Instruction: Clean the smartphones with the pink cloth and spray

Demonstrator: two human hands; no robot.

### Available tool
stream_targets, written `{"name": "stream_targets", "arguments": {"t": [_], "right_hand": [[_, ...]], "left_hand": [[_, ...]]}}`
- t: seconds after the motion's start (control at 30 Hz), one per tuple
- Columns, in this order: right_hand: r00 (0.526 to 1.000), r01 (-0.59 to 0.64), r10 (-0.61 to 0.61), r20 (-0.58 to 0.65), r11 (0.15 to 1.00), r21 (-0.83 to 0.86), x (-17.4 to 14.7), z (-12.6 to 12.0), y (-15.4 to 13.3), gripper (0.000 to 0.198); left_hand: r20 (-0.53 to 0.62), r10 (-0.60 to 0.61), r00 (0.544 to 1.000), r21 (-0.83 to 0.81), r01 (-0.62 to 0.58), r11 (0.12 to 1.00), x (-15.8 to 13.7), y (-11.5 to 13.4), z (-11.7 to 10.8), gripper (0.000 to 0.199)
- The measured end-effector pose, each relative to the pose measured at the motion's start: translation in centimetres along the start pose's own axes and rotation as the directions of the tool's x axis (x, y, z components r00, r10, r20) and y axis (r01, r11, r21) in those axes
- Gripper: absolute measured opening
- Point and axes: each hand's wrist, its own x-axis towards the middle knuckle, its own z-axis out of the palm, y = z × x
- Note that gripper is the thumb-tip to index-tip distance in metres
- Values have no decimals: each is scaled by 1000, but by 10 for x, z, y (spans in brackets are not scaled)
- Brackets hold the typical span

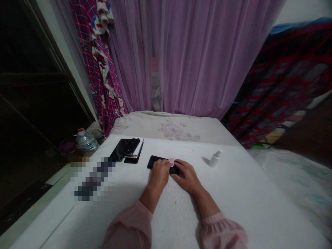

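A black phone lies flat on the white table under both of my hands. My left hand is closed over the middle of it, a small pink cloth showing at its fingertips. Around the phone's right end curl the fingers and thumb of my right hand, steadying it. The hands partly cover the screen. Off to the right, a small white spray bottle stands upright.
Several phones are stacked and laid at the left, including a dark phone and a black one on top. Beyond the white tabletop are a floral cloth and purple curtains. A water jug stands left of the table.
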Motion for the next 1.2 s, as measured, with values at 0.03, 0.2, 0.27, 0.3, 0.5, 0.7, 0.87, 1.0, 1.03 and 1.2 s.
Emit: {"name": "stream_targets", "arguments": {"t": [0.03, 0.2, 0.27, 0.3, 0.5, 0.7, 0.87, 1.0, 1.03, 1.2], "right_hand": [[1000, -1, 1, 1, 1000, -1, 0, 0, 0, 50], [1000, -23, 23, -17, 1000, -15, -2, 2, 2, 47], [1000, -24, 24, -17, 1000, -13, -2, 3, 3, 47], [1000, -25, 25, -16, 1000, -12, -2, 3, 3, 48], [999, -47, 47, 0, 999, -14, -2, 1, 1, 48], [999, -42, 42, -1, 999, -9, -2, 1, 2, 48], [999, -44, 44, 2, 999, -15, -2, 2, 2, 48], [1000, -26, 26, -13, 1000, -16, -2, 3, 3, 47], [1000, -25, 25, -18, 1000, -18, -2, 3, 3, 47], [999, -32, 32, -3, 999, -33, -1, 1, 0, 48]], "left_hand": [[-7, -2, 1000, 1, 2, 1000, 0, -2, 0, 26], [-72, -65, 995, 31, 67, 997, 0, -19, -4, 27], [-108, -95, 990, 42, 100, 994, 0, -30, -7, 27], [-123, -106, 987, 46, 113, 993, -1, -35, -9, 28], [-175, -151, 973, 57, 163, 985, -1, -62, -18, 30], [-179, -153, 972, 60, 166, 984, -1, -62, -16, 29], [-155, -154, 976, 55, 164, 985, 1, -50, -13, 30], [-107, -131, 986, 45, 137, 990, 3, -36, -9, 28], [-93, -122, 988, 42, 127, 991, 3, -31, -8, 27], [-25, -67, 997, 26, 68, 997, 4, -7, -3, 25]]}}
